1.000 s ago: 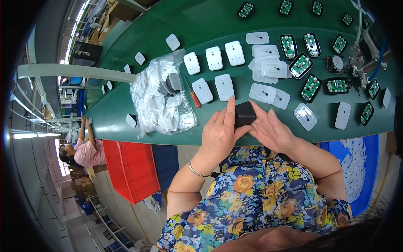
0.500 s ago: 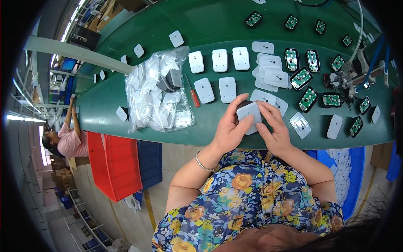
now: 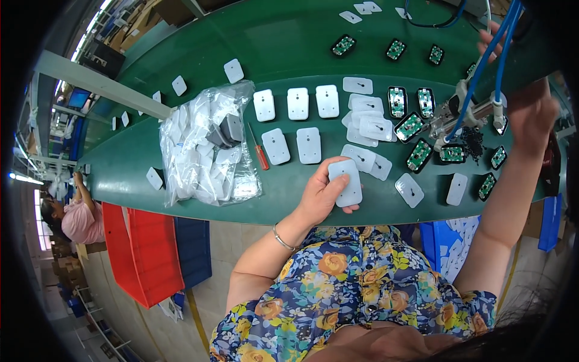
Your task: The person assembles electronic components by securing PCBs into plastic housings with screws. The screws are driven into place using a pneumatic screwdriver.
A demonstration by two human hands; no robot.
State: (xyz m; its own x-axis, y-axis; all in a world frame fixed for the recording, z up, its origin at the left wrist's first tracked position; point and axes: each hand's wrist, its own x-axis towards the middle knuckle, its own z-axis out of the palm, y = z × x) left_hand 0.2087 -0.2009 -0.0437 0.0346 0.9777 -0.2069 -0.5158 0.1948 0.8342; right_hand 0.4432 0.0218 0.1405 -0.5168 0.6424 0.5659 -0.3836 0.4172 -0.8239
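Note:
My left hand (image 3: 319,196) holds a white rounded plastic cover (image 3: 345,181) flat at the front edge of the green bench (image 3: 289,57). My right hand (image 3: 532,113) is raised far to the right, blurred, just beside a hanging power screwdriver (image 3: 463,114) on blue cables (image 3: 488,54); its grip cannot be made out. More white covers (image 3: 309,145) lie in rows ahead of my left hand. Green circuit boards in black housings (image 3: 410,125) lie to their right.
A clear bag of white parts (image 3: 205,148) sits at the left, with a small red screwdriver (image 3: 260,155) beside it. Black screws (image 3: 477,142) are piled under the power tool. Red bins (image 3: 145,253) and blue bins (image 3: 193,247) stand below the bench. Another person (image 3: 71,214) works far left.
My right hand has left the white cover and swung up to the right toward the hanging screwdriver. My left hand alone now holds the cover, which a second ago was a dark piece.

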